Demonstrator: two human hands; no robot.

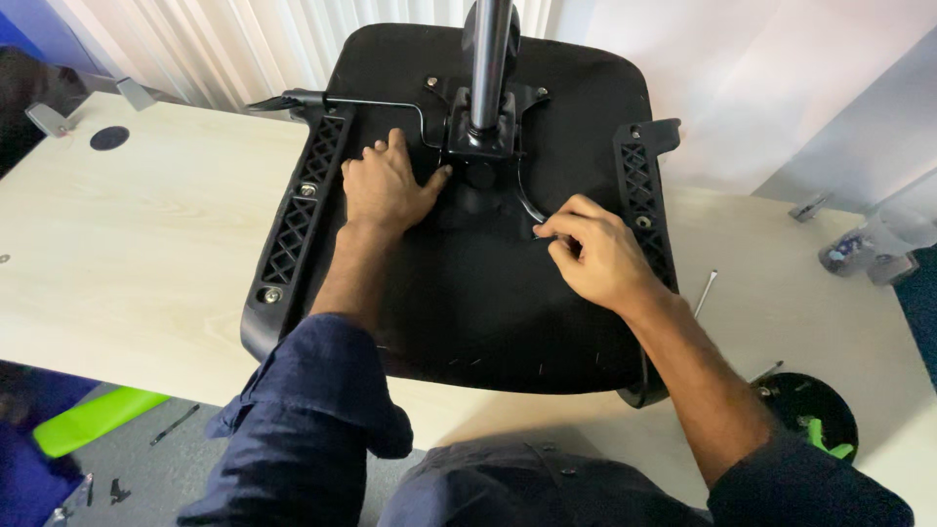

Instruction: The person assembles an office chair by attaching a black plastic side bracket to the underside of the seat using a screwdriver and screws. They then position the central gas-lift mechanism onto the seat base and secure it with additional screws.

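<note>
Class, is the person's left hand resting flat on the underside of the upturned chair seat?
Yes, the left hand lies palm-down on the chair seat beside the mechanism.

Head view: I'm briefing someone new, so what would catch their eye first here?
An upturned black office chair seat fills the middle of the pale wooden table, its metal column rising toward the camera. The left hand lies flat beside the column's mounting plate; the right hand pinches something small and dark just right of it.

one chair seat (488,303), two armrest brackets (298,220), two hands (386,185), one table (146,254).
</note>
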